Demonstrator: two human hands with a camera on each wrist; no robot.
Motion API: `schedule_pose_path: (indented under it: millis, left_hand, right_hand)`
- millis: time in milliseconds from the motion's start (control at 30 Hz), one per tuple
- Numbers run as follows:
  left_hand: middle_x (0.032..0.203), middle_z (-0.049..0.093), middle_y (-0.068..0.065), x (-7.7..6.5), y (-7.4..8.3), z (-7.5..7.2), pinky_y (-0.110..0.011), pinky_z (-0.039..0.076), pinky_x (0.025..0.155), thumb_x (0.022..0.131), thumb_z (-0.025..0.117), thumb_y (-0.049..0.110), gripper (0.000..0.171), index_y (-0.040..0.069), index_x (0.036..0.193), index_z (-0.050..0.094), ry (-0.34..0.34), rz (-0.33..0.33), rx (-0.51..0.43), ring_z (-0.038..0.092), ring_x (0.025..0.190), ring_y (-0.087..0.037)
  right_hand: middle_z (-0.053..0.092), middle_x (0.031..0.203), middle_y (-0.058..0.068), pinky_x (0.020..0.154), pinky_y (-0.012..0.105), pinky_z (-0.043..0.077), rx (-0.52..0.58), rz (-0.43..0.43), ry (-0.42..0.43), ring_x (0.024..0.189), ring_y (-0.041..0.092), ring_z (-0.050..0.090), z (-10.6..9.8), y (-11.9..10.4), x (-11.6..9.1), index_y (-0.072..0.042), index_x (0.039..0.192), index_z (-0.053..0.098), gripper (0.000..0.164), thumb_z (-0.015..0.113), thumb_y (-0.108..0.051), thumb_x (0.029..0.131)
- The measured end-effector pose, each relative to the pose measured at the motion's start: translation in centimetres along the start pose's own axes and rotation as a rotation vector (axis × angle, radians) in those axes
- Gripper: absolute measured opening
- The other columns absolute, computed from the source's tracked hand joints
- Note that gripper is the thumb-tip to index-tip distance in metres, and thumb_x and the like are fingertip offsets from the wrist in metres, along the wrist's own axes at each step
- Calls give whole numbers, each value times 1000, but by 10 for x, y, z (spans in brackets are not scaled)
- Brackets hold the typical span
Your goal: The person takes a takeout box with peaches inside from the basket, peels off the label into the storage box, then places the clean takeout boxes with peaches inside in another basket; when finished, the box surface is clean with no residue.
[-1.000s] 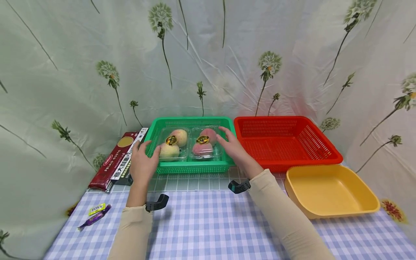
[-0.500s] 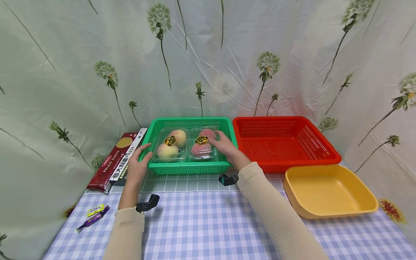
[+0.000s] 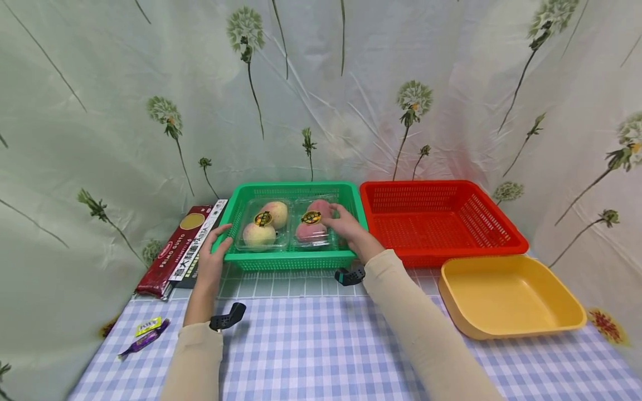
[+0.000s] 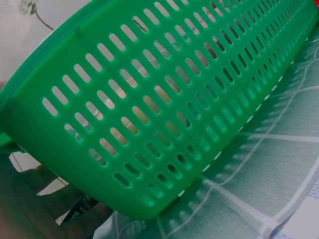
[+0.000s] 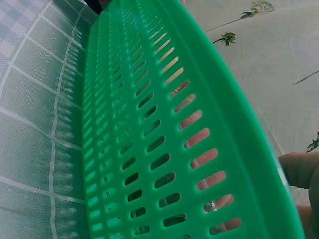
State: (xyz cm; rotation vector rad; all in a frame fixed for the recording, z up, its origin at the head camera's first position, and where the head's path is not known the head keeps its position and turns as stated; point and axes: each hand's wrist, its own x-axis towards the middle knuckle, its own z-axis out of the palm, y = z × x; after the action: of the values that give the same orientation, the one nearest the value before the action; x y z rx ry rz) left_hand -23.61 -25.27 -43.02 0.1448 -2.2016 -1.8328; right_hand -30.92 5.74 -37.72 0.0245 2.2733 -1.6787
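Observation:
A green basket (image 3: 291, 260) holds two clear plastic boxes. The left box (image 3: 252, 209) contains two pale yellow peaches (image 3: 259, 234); the right box (image 3: 301, 205) contains two pink peaches (image 3: 312, 231). Each box bears a black-and-gold label. My left hand (image 3: 209, 256) grips the basket's left front corner, thumb at the rim; in the left wrist view its dark fingers (image 4: 55, 206) lie outside the end wall. Reaching over the front rim, my right hand (image 3: 351, 227) grips the right box at its right side. The basket wall hides most of this hand's work in the right wrist view.
To the right stand a red basket (image 3: 501, 236) and a yellow tub (image 3: 567, 326). Red and black pasta packs (image 3: 173, 248) lean at the left. Two small wrapped sweets, one yellow (image 3: 148, 326) and one purple (image 3: 145, 340), lie on the checked cloth (image 3: 296, 340).
My left hand has shifted left, from beside the yellow-peach box to the green basket's corner. My right hand has moved left onto the pink-peach box. Both boxes remain in the basket.

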Motion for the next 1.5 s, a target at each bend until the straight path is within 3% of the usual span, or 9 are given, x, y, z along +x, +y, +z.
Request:
schedule_pose_path:
  millis: [333,500,667,900,1067,1200,1300,1400,1500]
  left_hand:
    - [157,39,-5,-3,0,3,-49,23,119,103,48,23,43,13,145,50,44,2,-23,30,147,-21]
    - [155,40,-5,-4,0,5,-49,23,118,103,46,22,41,13,144,50,46,3,-46,32,145,-22]
    - [154,40,-6,-4,-1,7,-51,21,120,103,46,20,41,12,144,50,52,6,-58,31,145,-23]
    - [154,41,-7,-3,-1,8,-52,20,120,103,46,17,40,10,142,51,76,20,-81,29,147,-22]
    - [155,40,-7,-3,-2,9,-53,19,120,104,44,17,41,10,143,50,79,9,-82,29,148,-23]
    - [155,40,-6,-3,-3,9,-52,21,119,104,43,17,40,11,143,51,81,-5,-88,31,146,-23]
    - [155,40,-6,-3,-4,9,-51,21,119,103,43,16,40,11,142,51,80,-9,-92,31,145,-22]
    - [153,42,-7,-3,-5,9,-49,21,119,103,43,14,40,9,142,51,79,0,-102,31,145,-22]
    - [152,43,-7,-1,-4,8,-47,22,119,103,43,13,39,9,141,52,85,14,-103,32,145,-20]
  right_hand:
    - [15,167,0,102,73,37,58,-50,-45,150,36,23,-3,-1,-4,-38,156,27,64,58,-32,101]
    - [10,169,0,102,66,43,44,-68,-73,151,36,23,-4,0,-5,-42,157,23,67,57,-27,102]
    - [19,167,-1,104,60,45,22,-63,-86,148,33,30,-5,1,-3,-40,155,32,63,59,-24,101]
    - [38,159,-2,98,53,47,28,-22,-26,138,29,43,-3,-4,-5,-36,152,41,55,57,-22,101]
    - [45,155,-2,83,43,45,54,14,53,111,24,47,-1,-5,-7,-37,148,48,56,50,-10,98]
    - [40,158,4,83,47,43,81,-14,76,110,25,43,-2,-9,-14,-29,148,50,58,45,-3,96]
    - [43,156,6,69,38,43,65,-37,101,86,19,48,-3,-13,-20,-24,147,52,57,42,0,96]
    - [48,153,9,51,27,25,28,-67,127,52,14,27,-3,-18,-27,-20,146,53,57,41,3,95]
    - [48,152,10,45,23,23,38,-94,144,44,10,22,-4,-25,-35,-19,145,54,55,40,3,96]
